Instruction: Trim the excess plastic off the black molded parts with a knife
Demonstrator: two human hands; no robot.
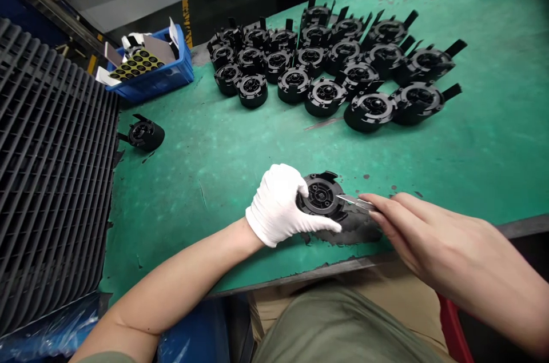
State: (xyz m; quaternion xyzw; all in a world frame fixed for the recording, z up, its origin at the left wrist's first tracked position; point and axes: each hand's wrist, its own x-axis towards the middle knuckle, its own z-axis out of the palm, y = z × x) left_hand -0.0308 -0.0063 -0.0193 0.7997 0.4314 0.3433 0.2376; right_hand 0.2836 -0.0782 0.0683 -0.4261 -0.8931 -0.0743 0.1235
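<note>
My left hand (281,203), in a white glove, grips a round black plastic housing (321,194) from its left side, with the thumb along the near edge. The part lies at the front of the bench, its ribbed, ringed face up and tabs sticking out at its rim. From the right, my bare right hand (412,228) pinches a slim, pointed, silver metal tool (355,201). Its tip is at the right side of the part's face; whether it touches I cannot tell. Whether this is tweezers or a knife is unclear.
Several similar black housings (326,97) stand grouped at the back of the green bench (193,151). Another single housing (146,133) sits at the left. A blue bin (150,82) holds a yellow-and-black sticker sheet (143,64). Grey ribbed trays (51,180) are stacked along the left edge.
</note>
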